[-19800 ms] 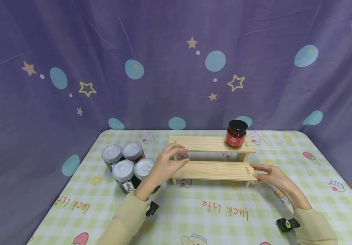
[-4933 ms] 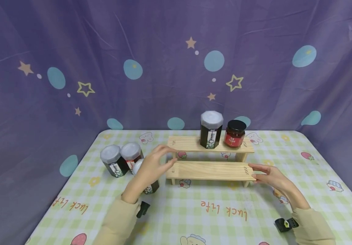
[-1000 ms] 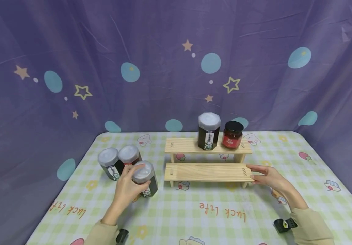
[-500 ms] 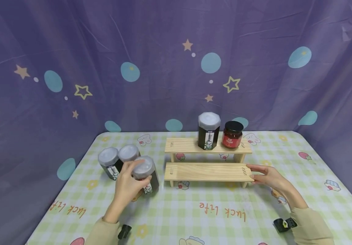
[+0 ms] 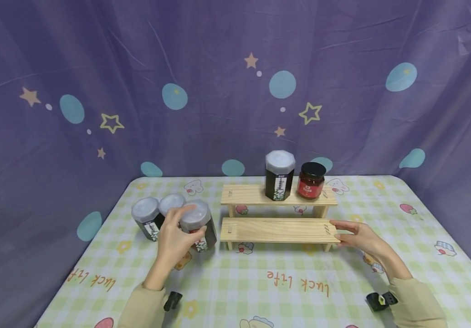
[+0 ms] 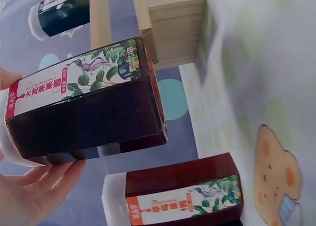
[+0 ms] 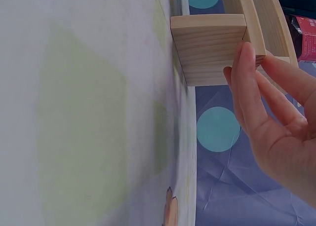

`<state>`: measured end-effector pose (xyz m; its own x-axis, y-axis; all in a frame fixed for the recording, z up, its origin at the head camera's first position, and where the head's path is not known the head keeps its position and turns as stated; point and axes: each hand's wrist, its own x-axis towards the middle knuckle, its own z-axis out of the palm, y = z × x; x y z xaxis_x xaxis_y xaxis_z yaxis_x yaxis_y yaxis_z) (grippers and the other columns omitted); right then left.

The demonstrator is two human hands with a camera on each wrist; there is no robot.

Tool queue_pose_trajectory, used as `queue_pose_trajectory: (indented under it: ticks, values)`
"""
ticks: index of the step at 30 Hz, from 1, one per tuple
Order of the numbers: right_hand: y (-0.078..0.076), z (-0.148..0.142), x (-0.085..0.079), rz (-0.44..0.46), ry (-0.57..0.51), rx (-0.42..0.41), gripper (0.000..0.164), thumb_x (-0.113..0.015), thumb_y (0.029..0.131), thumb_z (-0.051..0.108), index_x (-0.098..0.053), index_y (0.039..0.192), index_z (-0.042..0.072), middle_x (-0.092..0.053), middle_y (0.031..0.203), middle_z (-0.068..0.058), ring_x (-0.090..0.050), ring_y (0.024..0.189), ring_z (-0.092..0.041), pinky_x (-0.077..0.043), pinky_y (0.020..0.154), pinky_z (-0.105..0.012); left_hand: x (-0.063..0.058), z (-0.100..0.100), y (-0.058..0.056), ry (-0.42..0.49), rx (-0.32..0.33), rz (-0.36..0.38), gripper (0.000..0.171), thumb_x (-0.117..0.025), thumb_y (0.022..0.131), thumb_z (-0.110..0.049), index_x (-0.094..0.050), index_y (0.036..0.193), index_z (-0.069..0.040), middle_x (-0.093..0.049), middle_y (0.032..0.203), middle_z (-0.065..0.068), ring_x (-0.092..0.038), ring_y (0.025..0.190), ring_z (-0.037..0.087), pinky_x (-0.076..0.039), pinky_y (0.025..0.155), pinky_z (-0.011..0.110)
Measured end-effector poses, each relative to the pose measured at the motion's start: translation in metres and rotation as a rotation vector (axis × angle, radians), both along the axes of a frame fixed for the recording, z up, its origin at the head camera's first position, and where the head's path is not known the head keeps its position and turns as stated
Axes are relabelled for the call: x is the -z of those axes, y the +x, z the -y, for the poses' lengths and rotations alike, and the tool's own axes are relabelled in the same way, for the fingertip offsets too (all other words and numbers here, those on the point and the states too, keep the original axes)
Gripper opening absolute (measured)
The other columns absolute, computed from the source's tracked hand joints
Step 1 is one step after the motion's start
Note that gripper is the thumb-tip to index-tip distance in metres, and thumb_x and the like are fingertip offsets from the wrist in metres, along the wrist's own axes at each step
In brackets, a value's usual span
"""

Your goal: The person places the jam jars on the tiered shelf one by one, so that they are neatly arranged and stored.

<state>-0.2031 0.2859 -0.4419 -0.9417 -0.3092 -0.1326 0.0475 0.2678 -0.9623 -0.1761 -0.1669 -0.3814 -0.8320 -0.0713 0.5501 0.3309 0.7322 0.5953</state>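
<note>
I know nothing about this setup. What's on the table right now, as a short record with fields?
Left hand: left hand grips a dark hexagonal jar with a grey lid, lifted just beside the shelf
Right hand: right hand rests with straight fingers against the right end of the two-step wooden shelf
Upper step: another dark hexagonal grey-lidded jar and a red round jar with a black lid, both upright
Lower step: nothing on it
Table: two more grey-lidded jars stand on the green checked tablecloth
</note>
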Motion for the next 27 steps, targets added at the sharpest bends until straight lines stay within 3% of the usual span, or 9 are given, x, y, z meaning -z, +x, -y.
queue_pose_trajectory:
  ticks: [15, 27]
  values:
    - [0.0, 0.001, -0.001, 0.01, 0.016, 0.011, 0.059, -0.058, 0.086, 0.016, -0.032, 0.132, -0.009, -0.029, 0.133, -0.033, -0.06, 0.089, -0.011, -0.05, 0.076, -0.034, -0.024, -0.012, -0.009, 0.055, 0.037, -0.108, 0.05, -0.077, 0.063, -0.017, -0.06, 0.11, -0.014, -0.051, 0.1, 0.014, -0.055, 0.079, 0.029, -0.047, 0.059, 0.042]
    - [0.0, 0.0, 0.0, 0.008, 0.012, 0.005, 0.059, -0.059, 0.085, 0.015, -0.033, 0.132, -0.008, -0.025, 0.135, -0.032, -0.06, 0.09, -0.009, -0.05, 0.076, -0.033, -0.039, -0.028, -0.021, 0.126, 0.084, -0.128, 0.05, -0.078, 0.061, -0.017, -0.06, 0.108, -0.012, -0.051, 0.104, 0.014, -0.053, 0.084, 0.027, -0.046, 0.064, 0.039]
